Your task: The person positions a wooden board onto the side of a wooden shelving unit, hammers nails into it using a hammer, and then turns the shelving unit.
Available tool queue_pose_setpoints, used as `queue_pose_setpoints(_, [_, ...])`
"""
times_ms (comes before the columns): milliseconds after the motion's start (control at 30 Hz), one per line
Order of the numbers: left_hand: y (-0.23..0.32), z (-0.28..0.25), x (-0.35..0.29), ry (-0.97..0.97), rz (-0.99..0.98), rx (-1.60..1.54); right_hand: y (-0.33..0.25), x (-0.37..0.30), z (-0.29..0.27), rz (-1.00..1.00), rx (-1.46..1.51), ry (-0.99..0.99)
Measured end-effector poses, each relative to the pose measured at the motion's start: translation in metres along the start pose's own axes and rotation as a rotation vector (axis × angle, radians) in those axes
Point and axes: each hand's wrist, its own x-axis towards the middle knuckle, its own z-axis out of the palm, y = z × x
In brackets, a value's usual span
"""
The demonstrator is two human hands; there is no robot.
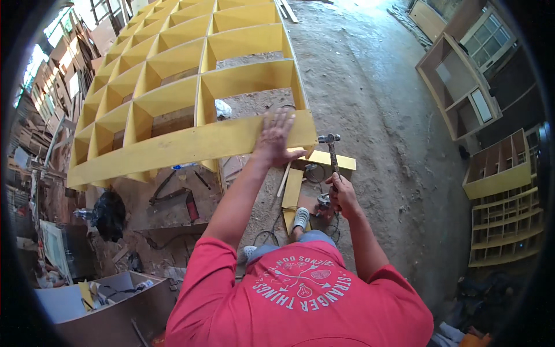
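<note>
A large yellow wooden grid frame (pixel 173 143) of open compartments stretches away from me at the left and centre. My left hand (pixel 275 139) lies flat with its fingers spread on the frame's near board, close to its right corner. In my right hand (pixel 343 194) is a hammer (pixel 333 151), gripped by its handle. The hammer's head is at the frame's right corner, close to the board's end; whether it touches the wood I cannot tell.
Yellow board offcuts (pixel 293 188) lie by my shoes, beside a power tool (pixel 324 201) and cables. A white-lined box (pixel 110 301) with tools stands at the lower left. Wooden cabinets (pixel 459 87) and yellow shelving (pixel 503 225) line the right side of the dusty floor.
</note>
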Motion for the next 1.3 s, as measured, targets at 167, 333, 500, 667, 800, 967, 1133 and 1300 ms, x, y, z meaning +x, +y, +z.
queue_pose_setpoints(167, [0.036, 0.034, 0.028, 0.051, 0.202, -0.019, 0.035, -0.017, -0.011, -0.045, -0.020, 0.111])
queue_pose_setpoints(333, [0.026, 0.046, 0.027, 0.155, 0.288, -0.031, 0.031, -0.028, -0.019, -0.021, -0.028, 0.170])
queue_pose_setpoints(500, [0.020, 0.008, 0.070, -0.043, 0.528, -0.138, 0.016, -0.005, -0.028, 0.006, 0.020, 0.129])
queue_pose_setpoints(667, [0.024, 0.022, 0.083, -0.142, 0.724, -0.140, 0.007, 0.008, -0.041, -0.024, 0.022, 0.112])
queue_pose_setpoints(800, [0.025, 0.024, 0.078, -0.130, 0.754, -0.142, 0.010, 0.022, -0.049, 0.032, 0.105, 0.113])
queue_pose_setpoints(967, [0.020, 0.014, 0.050, 0.035, 0.638, -0.191, 0.001, 0.030, -0.036, -0.003, 0.011, 0.025])
queue_pose_setpoints(1133, [-0.020, -0.017, -0.003, -0.130, 0.088, -0.002, 0.006, 0.031, -0.016, -0.006, 0.038, -0.042])
queue_pose_setpoints(1300, [-0.061, -0.039, -0.078, -0.092, -0.070, 0.093, 0.011, 0.045, -0.001, -0.010, 0.039, -0.061])
